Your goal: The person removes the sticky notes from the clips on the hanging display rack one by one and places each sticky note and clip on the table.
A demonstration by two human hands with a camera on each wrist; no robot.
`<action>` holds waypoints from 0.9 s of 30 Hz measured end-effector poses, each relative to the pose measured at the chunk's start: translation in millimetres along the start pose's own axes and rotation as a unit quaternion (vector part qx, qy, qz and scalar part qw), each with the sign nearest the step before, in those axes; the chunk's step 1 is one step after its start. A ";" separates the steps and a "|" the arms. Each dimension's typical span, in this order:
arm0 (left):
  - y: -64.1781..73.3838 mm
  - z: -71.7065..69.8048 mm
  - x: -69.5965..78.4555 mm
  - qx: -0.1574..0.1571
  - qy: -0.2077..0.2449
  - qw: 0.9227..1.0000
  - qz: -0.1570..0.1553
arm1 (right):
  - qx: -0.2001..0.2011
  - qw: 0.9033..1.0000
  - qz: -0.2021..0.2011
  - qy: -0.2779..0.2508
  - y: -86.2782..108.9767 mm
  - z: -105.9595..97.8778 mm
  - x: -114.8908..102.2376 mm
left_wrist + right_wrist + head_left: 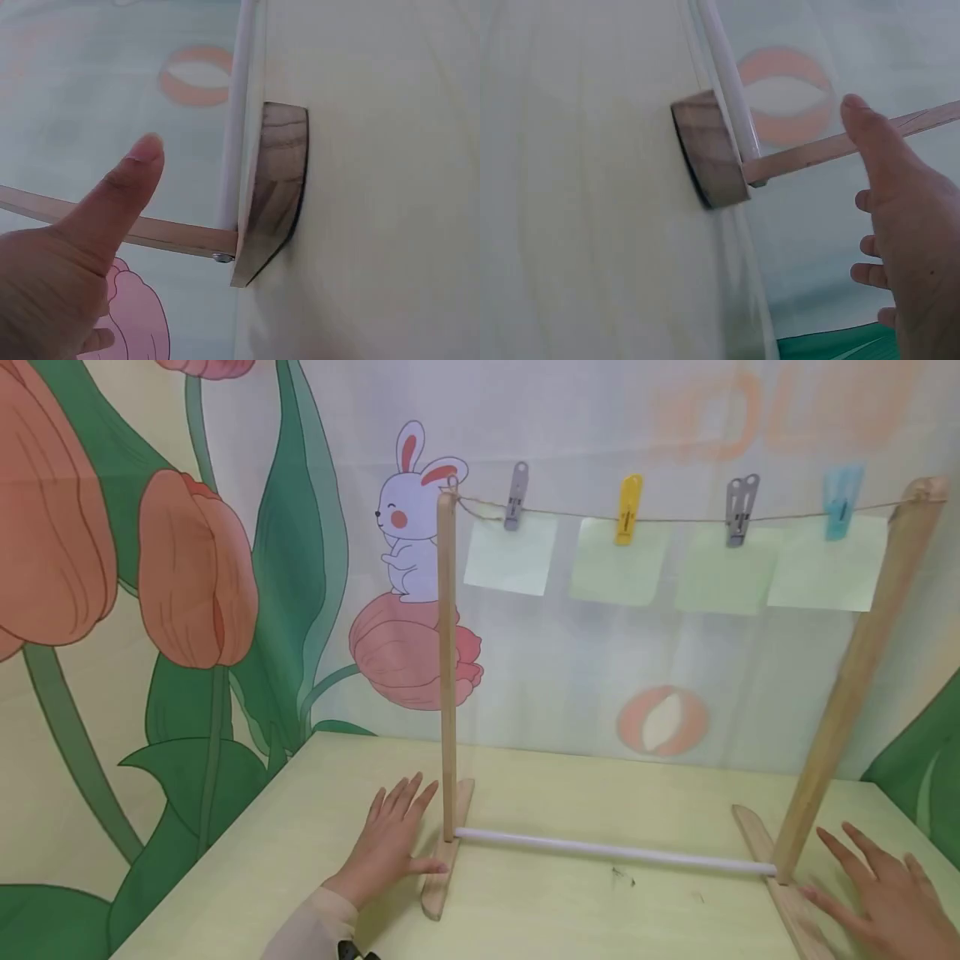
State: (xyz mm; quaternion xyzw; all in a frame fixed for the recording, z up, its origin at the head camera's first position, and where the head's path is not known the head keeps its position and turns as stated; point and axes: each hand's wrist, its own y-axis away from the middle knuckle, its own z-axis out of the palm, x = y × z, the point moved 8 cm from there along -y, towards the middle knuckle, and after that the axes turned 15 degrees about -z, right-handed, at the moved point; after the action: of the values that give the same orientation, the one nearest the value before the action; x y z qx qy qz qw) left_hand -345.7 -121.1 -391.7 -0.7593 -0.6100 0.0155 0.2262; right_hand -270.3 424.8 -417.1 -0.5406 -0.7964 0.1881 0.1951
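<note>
Head view: wooden frame point(447, 693) stands between left grip point(392, 839) and right grip point(887, 887), both spread, empty.

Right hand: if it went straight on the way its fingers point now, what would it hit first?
Probably the right wooden post; in the head view the right hand points up and left towards it. Depth is unclear, so it might just miss.

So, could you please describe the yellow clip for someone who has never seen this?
Find the wooden frame on the table, then the string across its top. Along that string, the yellow clip is second from the left, holding a pale green sheet. It alone is yellow; grey clips flank it.
</note>
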 end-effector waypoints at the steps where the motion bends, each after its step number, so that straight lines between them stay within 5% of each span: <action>1: 0.3 -2.0 0.8 0.010 0.000 1.000 0.007 | 0.009 1.000 -0.003 0.001 -1.1 -2.4 0.8; 9: 2.6 -22.6 10.6 0.112 0.035 0.991 0.066 | 0.001 0.998 0.020 -0.060 -5.1 -10.7 5.7; 16: 5.8 -39.5 19.6 0.173 0.071 0.979 0.080 | 0.044 0.995 0.029 -0.085 -10.2 -25.9 3.8; 27: 11.1 -51.7 27.6 0.207 0.135 0.966 0.072 | 0.045 0.988 0.078 -0.128 -24.2 -50.3 -3.2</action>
State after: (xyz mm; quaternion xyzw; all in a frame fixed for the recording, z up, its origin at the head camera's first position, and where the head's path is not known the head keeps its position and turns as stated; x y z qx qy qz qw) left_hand -313.0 -113.8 -342.4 -0.7329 -0.5009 0.0547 0.4571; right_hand -262.4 417.9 -362.1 -0.5630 -0.7613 0.3056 0.1006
